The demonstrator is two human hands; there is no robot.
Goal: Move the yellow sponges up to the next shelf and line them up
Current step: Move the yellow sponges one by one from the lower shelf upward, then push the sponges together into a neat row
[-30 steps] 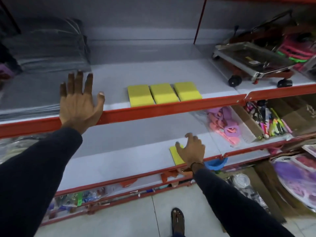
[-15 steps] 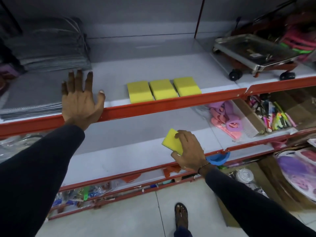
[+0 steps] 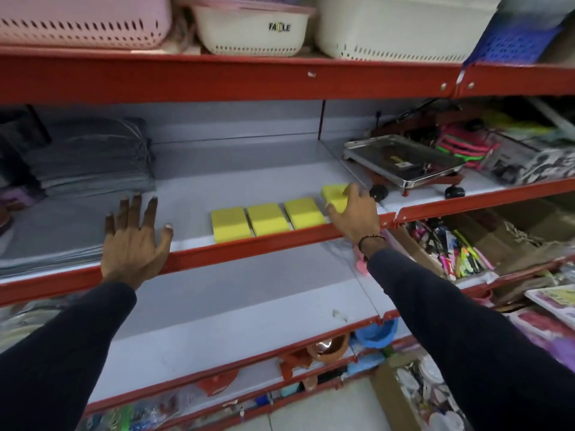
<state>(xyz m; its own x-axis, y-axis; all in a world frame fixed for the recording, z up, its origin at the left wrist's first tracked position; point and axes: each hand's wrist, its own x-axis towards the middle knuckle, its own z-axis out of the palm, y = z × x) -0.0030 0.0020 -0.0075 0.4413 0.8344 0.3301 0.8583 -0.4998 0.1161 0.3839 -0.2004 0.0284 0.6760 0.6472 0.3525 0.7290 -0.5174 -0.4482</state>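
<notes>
White basket (image 3: 252, 29) reads "FA LE", middle letters unclear. Right hand (image 3: 353, 214) grips sponge (image 3: 334, 194); left hand (image 3: 133, 241) flat, splayed.

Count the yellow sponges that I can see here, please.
4. Three lie in a row on the shelf: left, middle, right. The fourth sponge is in the right hand, just right of them.

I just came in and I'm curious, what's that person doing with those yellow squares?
A person is stocking a red-edged metal shelf. The right hand holds a fourth yellow rectangular sponge at the right end of a row of three yellow sponges lying side by side. The left hand rests open on the shelf edge. No sponges remain on the shelf below.
</notes>
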